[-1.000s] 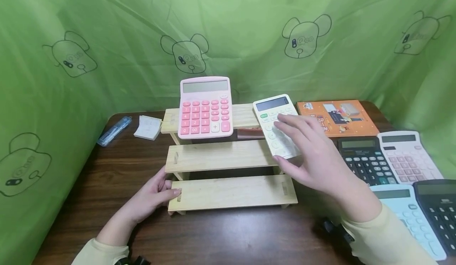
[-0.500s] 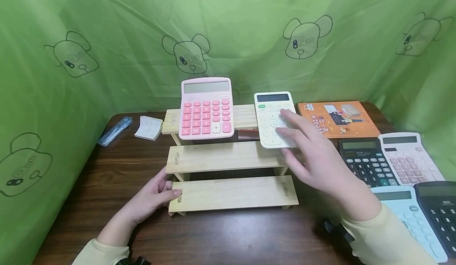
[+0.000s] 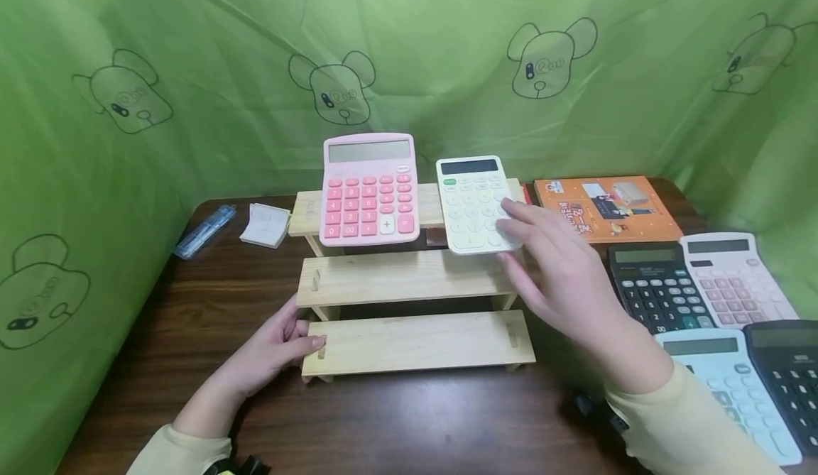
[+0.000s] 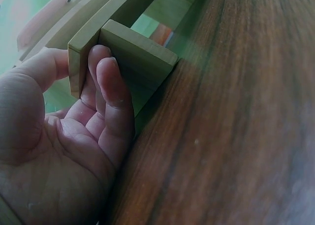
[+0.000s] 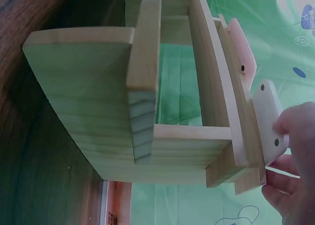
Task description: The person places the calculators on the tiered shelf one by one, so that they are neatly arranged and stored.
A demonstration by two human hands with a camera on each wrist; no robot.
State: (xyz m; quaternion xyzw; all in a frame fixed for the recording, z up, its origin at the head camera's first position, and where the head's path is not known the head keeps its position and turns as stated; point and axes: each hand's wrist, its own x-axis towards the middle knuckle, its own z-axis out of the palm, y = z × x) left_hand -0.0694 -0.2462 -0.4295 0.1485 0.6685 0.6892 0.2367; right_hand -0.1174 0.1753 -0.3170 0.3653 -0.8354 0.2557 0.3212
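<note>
Pale yellow sleeves (image 3: 690, 425) reach in from the lower corners over a dark wood-grain table (image 3: 409, 425). The left hand (image 3: 265, 354) pinches the left end of the lowest board (image 3: 415, 344) of a three-step wooden rack (image 3: 396, 277), thumb on top, fingers underneath. To the right lie a light blue calculator (image 3: 748, 383) and a charcoal calculator (image 3: 789, 383); behind them are a black calculator (image 3: 658, 290) and a pink-keyed calculator (image 3: 735, 276). The right hand (image 3: 562, 276) holds a white calculator (image 3: 469, 205) near its lower right corner, two fingertips on its face, thumb at its bottom edge. That calculator is over the right part of the rack's top board (image 3: 429, 206), jutting past its front edge; whether it rests fully there is unclear. Beside it, with a gap between, a larger pink calculator (image 3: 369, 191) sits on the same board. Left of the rack are white paper sheets (image 3: 265, 226) and a blue packet (image 3: 204, 232); right of it, an orange box (image 3: 607, 209). Farthest back hangs a green curtain (image 3: 434, 35) printed with mouse-like heads.
</note>
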